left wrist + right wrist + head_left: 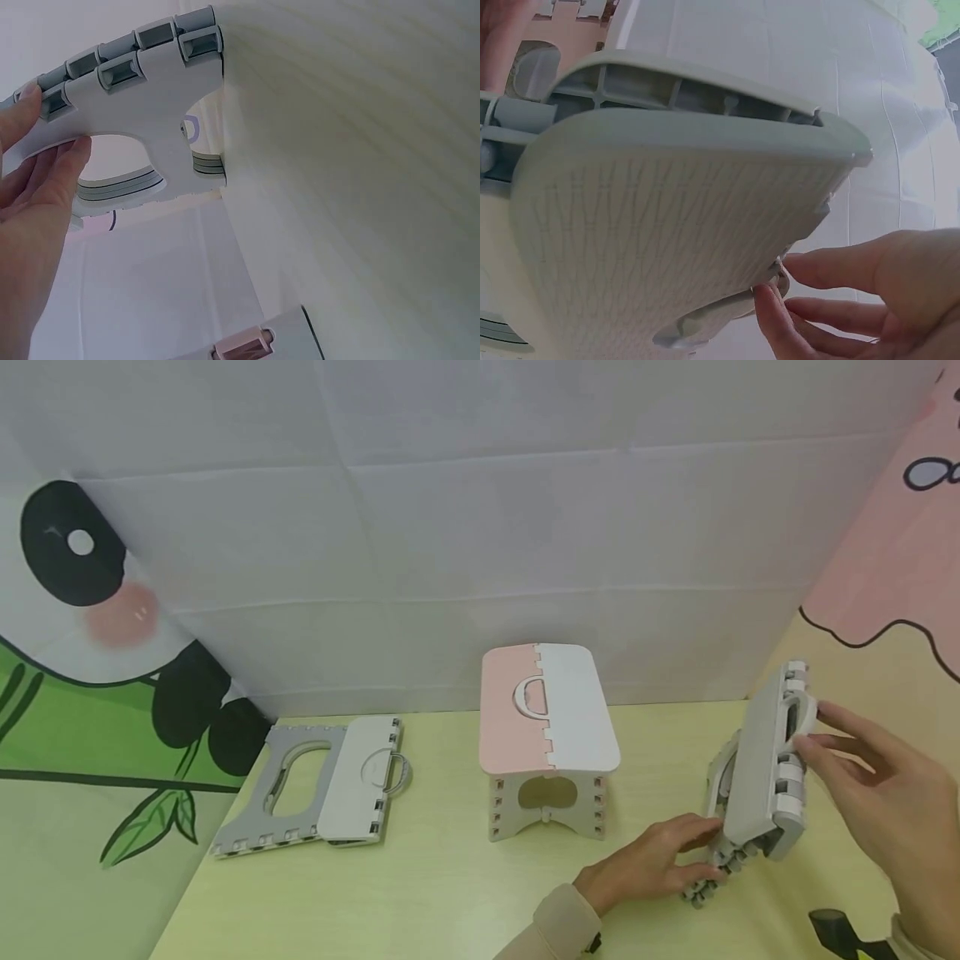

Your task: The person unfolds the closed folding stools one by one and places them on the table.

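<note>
A grey-white folding stool [759, 760], partly folded, stands tilted at the right of the table. My right hand [888, 789] pinches the carry handle [806, 720] on its top between thumb and fingers. Lower down, my left hand [656, 864] grips a leg panel; in the left wrist view its thumb lies on the hinged edge and its fingers reach into the oval cutout of the panel [161, 105]. The right wrist view shows the textured seat [660, 202] folded into a narrow wedge, with ribs on the inner side.
An unfolded pink-and-white stool [577, 710] stands upright at the middle of the table [435, 893], left of my hands. A flat folded grey stool [352, 793] lies at the left. White cloth [480, 543] hangs behind. A black object [828, 931] shows beside my right wrist.
</note>
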A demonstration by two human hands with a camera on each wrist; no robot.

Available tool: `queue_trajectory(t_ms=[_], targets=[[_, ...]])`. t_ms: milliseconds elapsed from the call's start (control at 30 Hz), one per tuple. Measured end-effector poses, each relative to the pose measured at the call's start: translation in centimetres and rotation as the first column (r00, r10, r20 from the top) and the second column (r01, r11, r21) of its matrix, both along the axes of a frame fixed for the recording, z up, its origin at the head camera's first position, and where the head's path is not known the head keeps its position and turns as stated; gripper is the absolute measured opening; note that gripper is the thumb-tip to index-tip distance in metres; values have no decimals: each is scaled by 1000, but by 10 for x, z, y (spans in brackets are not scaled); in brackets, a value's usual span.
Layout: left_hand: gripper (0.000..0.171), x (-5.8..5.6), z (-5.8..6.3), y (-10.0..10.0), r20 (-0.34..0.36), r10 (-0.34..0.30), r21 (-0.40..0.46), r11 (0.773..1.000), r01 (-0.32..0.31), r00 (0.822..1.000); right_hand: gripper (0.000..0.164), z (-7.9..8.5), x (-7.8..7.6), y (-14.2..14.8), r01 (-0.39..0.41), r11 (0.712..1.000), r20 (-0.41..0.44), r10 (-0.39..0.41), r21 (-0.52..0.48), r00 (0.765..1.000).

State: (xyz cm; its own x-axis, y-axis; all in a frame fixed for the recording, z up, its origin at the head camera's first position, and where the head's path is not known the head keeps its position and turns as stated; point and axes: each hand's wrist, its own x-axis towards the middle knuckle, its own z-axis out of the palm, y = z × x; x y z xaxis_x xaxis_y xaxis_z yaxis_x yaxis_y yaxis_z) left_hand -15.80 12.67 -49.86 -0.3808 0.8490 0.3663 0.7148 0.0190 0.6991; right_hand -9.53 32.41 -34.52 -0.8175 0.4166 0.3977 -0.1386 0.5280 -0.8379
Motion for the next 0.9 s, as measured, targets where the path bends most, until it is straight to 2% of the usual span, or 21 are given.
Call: queue_trajectory(t_ms=[133, 300, 467, 700, 900], targets=[[63, -2, -2, -1, 23, -4, 7, 1000, 4, 1000, 41, -2, 2, -3, -7, 1000, -17, 7, 22, 1000], [63, -3, -4, -1, 23, -9, 10, 1000, 9, 1000, 37, -6, 6, -2, 9, 1000, 33, -10, 24, 999], [63, -2, -5, -1, 10, -5, 14, 1000, 5, 1000, 35, -15, 10, 1, 6, 1000, 41, -7, 22, 999], [62, -2, -6, 0, -20, 7, 33, 999, -6, 1000, 33, -30, 15, 8, -45, 998, 55, 43, 36, 998], [62, -3, -7, 0, -22, 6, 46, 999, -5, 1000, 33, -46, 21, 16, -87, 990, 98, 77, 110, 992]])
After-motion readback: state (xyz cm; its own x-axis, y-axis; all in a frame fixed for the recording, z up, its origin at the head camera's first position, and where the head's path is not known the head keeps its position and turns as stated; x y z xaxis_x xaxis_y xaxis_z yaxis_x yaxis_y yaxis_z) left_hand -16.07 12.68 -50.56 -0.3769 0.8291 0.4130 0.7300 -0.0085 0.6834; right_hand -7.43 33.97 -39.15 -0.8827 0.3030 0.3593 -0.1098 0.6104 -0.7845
